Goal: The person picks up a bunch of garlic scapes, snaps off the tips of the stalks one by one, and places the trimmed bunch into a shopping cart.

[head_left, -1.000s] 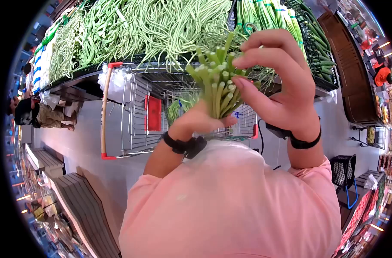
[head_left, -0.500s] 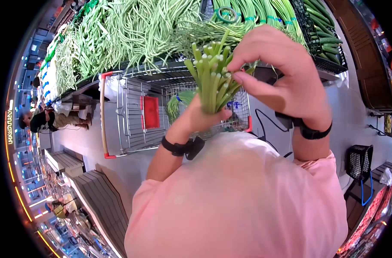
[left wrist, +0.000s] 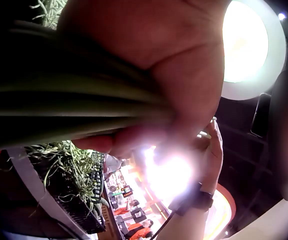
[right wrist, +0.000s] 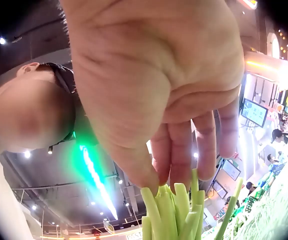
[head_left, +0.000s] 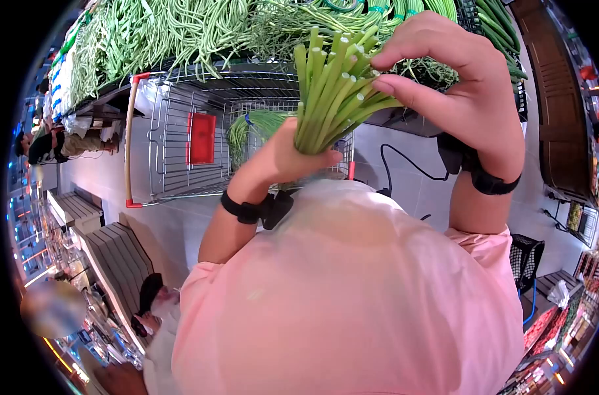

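In the head view the left hand [head_left: 276, 155] grips a bunch of green stalks [head_left: 322, 105], cut ends up, above the cart. The right hand [head_left: 457, 85] is at the bunch's upper right, thumb and forefinger at the stalk ends. In the right wrist view the right hand's [right wrist: 159, 85] thumb and finger meet at the tops of the stalks [right wrist: 176, 215]. The left wrist view is dark; there the left hand [left wrist: 154, 60] wraps round the stalks [left wrist: 74, 105], whose other end is hidden.
A shopping cart [head_left: 202, 138] with a green bundle [head_left: 266, 123] inside stands below the hands. Behind it a stand holds long beans [head_left: 181, 33] and cucumbers [head_left: 500, 29]. A black basket [head_left: 526, 260] is at the right; a person [head_left: 158, 309] is at the lower left.
The bunch has tilted, its cut ends fanned wider, while both hands stay at it. The cart and stand have shifted left and up in view. A person has appeared at the lower left.
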Demonstrator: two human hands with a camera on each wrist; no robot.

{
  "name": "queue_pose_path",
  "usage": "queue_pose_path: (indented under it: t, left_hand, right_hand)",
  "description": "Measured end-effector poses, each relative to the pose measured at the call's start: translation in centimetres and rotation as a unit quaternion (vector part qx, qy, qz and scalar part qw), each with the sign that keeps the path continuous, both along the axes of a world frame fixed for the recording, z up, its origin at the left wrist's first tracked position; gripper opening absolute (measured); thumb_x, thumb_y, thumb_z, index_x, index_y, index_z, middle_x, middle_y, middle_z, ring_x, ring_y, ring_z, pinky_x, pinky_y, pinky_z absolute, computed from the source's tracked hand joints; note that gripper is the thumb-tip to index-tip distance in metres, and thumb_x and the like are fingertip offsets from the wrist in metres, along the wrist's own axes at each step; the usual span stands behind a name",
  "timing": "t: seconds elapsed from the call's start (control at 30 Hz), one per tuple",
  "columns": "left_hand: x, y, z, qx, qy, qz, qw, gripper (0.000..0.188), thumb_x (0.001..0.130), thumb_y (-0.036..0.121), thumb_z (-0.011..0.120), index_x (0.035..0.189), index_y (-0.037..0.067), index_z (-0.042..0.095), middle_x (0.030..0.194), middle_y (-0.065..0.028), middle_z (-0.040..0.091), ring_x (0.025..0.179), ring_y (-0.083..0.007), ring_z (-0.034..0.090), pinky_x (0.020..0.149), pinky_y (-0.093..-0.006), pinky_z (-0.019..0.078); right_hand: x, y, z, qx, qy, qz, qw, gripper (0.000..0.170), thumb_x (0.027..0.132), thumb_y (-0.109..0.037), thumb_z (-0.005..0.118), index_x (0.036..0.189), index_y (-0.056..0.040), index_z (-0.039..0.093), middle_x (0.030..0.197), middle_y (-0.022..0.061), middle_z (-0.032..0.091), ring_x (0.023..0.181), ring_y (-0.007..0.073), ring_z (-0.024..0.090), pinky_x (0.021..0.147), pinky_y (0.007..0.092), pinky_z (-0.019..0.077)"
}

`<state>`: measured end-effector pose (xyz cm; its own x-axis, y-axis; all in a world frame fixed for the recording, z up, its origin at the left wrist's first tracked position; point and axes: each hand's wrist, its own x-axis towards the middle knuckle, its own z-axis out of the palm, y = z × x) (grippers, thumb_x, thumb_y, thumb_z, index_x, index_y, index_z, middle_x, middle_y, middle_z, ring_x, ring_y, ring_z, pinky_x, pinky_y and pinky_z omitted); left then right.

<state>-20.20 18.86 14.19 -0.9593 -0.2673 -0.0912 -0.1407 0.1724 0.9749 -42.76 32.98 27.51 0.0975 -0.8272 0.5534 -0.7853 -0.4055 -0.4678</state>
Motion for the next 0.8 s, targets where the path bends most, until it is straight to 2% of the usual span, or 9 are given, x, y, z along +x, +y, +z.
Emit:
queue_pose_path:
  t: [0.1,0.27,0.37,0.53,0.63,0.73,0.8]
  left_hand:
    - [-0.1,-0.2,-0.4,-0.010,0.011,-0.013,1.000,0.027,0.084,0.011,0.087,0.099,0.005,0.066,0.086,0.0021,0.062,0.079,-0.0108,0.056,0.069,-0.0305,0.0478]
    - [0.4,-1.0,-0.4,0.001,-0.008,-0.047,0.999,0.054,0.083,0.010,0.083,0.133,0.002,0.067,0.120,-0.0118,0.075,0.106,-0.0185,0.068,0.095,-0.0365,0.0546]
    - [0.9,-1.6,-1.0,0.003,0.009,-0.059,0.998,0.055,0.083,0.010,0.083,0.134,0.002,0.067,0.121,-0.0117,0.075,0.106,-0.0186,0.067,0.096,-0.0366,0.0540]
    - [1.7,-2.9,-1.7,0.017,0.067,-0.068,0.995,0.055,0.083,0.009,0.083,0.136,0.002,0.067,0.120,-0.0114,0.075,0.106,-0.0189,0.067,0.097,-0.0371,0.0534]
    - [2.4,-3.7,-1.2,0.033,0.068,-0.074,0.994,0.053,0.083,0.009,0.082,0.134,0.002,0.067,0.117,-0.0108,0.075,0.105,-0.0185,0.066,0.096,-0.0367,0.0536]
    - [3.7,-5.1,-0.5,0.065,0.006,-0.091,0.994,0.053,0.082,0.009,0.082,0.133,0.002,0.067,0.116,-0.0103,0.074,0.105,-0.0174,0.066,0.095,-0.0355,0.0535]
    - [4.7,-6.0,-0.4,0.046,0.024,-0.092,0.994,0.053,0.081,0.008,0.082,0.132,0.002,0.067,0.116,-0.0098,0.074,0.105,-0.0166,0.066,0.095,-0.0346,0.0533]
  right_hand:
    - [-0.7,-0.4,0.2,0.010,0.003,0.029,1.000,0.023,0.079,0.002,0.085,0.100,0.0003,0.077,0.097,0.0092,0.075,0.091,0.0233,0.069,0.081,0.0343,0.0530]
    - [-0.3,-0.9,1.3,0.061,-0.003,0.048,0.997,0.023,0.080,0.001,0.085,0.102,-0.0002,0.078,0.095,0.0091,0.076,0.089,0.0238,0.069,0.079,0.0356,0.0530]
    - [-0.4,-1.6,1.2,0.050,0.001,0.088,0.995,0.022,0.081,0.001,0.084,0.102,-0.0006,0.079,0.094,0.0096,0.076,0.089,0.0241,0.069,0.077,0.0361,0.0529]
    - [0.4,-2.4,0.9,0.052,0.002,0.101,0.993,0.018,0.082,0.002,0.081,0.100,-0.0007,0.078,0.094,0.0098,0.075,0.088,0.0255,0.068,0.078,0.0365,0.0526]
    - [1.7,-3.1,1.2,0.057,0.009,0.107,0.993,0.014,0.084,-0.001,0.080,0.098,-0.0028,0.077,0.092,0.0090,0.075,0.087,0.0269,0.070,0.077,0.0371,0.0550]
    - [3.5,-3.8,1.8,0.065,0.025,0.094,0.993,0.012,0.085,-0.004,0.080,0.097,-0.0037,0.076,0.091,0.0084,0.075,0.086,0.0275,0.070,0.076,0.0376,0.0561]
    - [4.8,-4.4,2.0,0.071,0.033,0.077,0.994,0.011,0.085,-0.004,0.079,0.096,-0.0037,0.076,0.090,0.0081,0.074,0.086,0.0276,0.070,0.075,0.0377,0.0559]
